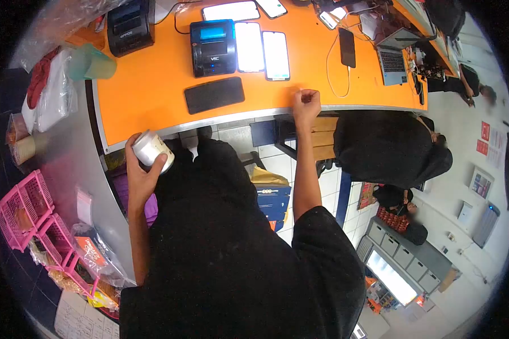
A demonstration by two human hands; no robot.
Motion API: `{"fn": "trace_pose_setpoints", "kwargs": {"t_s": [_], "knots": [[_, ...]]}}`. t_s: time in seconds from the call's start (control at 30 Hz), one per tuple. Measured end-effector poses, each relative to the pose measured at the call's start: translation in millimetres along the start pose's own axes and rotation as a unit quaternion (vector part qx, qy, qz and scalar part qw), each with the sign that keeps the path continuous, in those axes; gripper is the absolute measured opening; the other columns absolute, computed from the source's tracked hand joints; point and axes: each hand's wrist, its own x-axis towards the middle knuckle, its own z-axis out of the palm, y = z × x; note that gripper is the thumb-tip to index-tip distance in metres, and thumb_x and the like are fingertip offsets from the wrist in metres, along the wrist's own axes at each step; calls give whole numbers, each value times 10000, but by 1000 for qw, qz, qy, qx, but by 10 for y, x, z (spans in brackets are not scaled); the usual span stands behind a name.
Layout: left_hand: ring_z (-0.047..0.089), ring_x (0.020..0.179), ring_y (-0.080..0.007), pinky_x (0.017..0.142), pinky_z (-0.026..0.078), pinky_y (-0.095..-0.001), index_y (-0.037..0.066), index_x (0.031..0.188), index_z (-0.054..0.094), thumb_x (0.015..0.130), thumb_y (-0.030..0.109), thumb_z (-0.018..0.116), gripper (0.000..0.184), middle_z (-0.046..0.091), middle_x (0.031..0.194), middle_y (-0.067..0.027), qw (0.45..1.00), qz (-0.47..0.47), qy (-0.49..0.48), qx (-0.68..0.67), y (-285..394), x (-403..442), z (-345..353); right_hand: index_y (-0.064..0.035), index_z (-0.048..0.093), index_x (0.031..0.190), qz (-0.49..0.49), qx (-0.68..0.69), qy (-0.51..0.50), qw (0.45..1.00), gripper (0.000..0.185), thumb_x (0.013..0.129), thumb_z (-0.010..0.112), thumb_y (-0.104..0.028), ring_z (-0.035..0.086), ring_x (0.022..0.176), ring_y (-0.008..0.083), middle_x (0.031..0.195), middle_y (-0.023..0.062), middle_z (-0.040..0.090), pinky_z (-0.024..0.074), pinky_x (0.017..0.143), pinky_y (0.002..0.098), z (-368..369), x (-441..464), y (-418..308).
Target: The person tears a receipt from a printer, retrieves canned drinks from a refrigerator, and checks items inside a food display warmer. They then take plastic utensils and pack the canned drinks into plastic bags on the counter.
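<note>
My left hand (143,174) is wrapped round a white cylindrical container (151,151) with small dark print, tilted just off the table's front edge. My right hand (306,105) is closed over the front edge of the orange table (152,90), fingertips pressed together. Whether anything small is in it cannot be seen. Between the hands lies a dark phone (215,95), face not lit. Behind it stands a black printer (214,51) with a blue-lit top. Beside that lie a phone with a white screen (249,48) and another lit phone (276,55), nearest to my right hand.
A second black printer (130,25) and a green translucent container (93,61) stand at the left. A charging phone (347,47) and a laptop (392,65) are at the right. Pink baskets (37,212) sit lower left. A person in black (387,147) is at the right.
</note>
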Motion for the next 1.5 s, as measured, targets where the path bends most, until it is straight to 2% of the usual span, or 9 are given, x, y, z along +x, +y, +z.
{"fn": "trace_pose_setpoints", "kwargs": {"t_s": [0.2,0.3,0.5,0.6,0.8,1.1,1.2,1.4,1.5], "knots": [[563,1130,-259,985,474,-381,4,1399,355,821,96,762,712,508,1272,-193,1000,6,-7,-2,54,45,35,-7,664,1043,-216,-188,-66,956,216,829,656,-30,625,734,272,831,138,639,529,675,371,6,211,-298],[567,1121,-257,977,478,-378,4,1394,359,821,97,761,706,510,1267,-192,1000,10,-12,-7,54,51,20,-40,683,1055,-181,-297,-104,932,236,835,599,-24,605,949,349,967,167,637,519,808,445,16,298,-493],[560,1130,-261,975,478,-377,2,1400,354,827,110,759,710,510,1269,-191,1000,15,4,-2,-8,48,-1,-80,692,1164,-371,-255,-163,878,376,809,586,-19,538,1128,437,1242,270,554,471,938,497,122,489,-403],[560,1131,-260,975,479,-379,2,1402,351,831,117,759,711,510,1271,-189,1000,-2,8,-12,-5,37,-11,-96,680,1208,-387,-271,-171,865,443,780,600,-11,475,1217,480,1352,313,470,442,984,536,219,552,-359],[558,1135,-250,972,484,-376,16,1412,344,835,102,757,715,510,1275,-187,1000,5,17,-9,34,43,-9,-137,660,1251,-372,-297,-195,857,491,780,610,-7,443,1251,493,1405,324,412,424,1026,544,400,836,-324],[562,1142,-256,976,487,-384,33,1425,334,828,95,760,736,509,1286,-189,999,-26,25,-31,70,75,-2,-90,630,1243,-404,-264,-200,852,376,875,582,-28,466,1214,492,1350,323,455,418,1031,522,512,1245,-363],[560,1147,-259,980,485,-384,39,1424,338,824,97,761,736,510,1285,-192,999,-37,20,-22,61,85,-20,-31,632,1180,-362,-237,-160,887,305,877,589,-38,515,1160,458,1320,287,502,452,981,491,431,1174,-411],[560,1144,-269,982,485,-384,43,1421,346,816,90,761,736,504,1289,-196,999,-28,14,-26,5,125,-6,16,639,1112,-294,-195,-77,933,234,896,603,-67,665,854,332,878,185,684,526,761,417,141,949,-177],[558,1145,-270,983,484,-386,37,1419,345,816,86,756,732,500,1288,-196,999,-24,3,-37,42,147,6,6,617,1115,-193,-162,-63,966,224,905,562,-48,639,660,371,728,196,664,513,659,456,41,780,-29]]}}
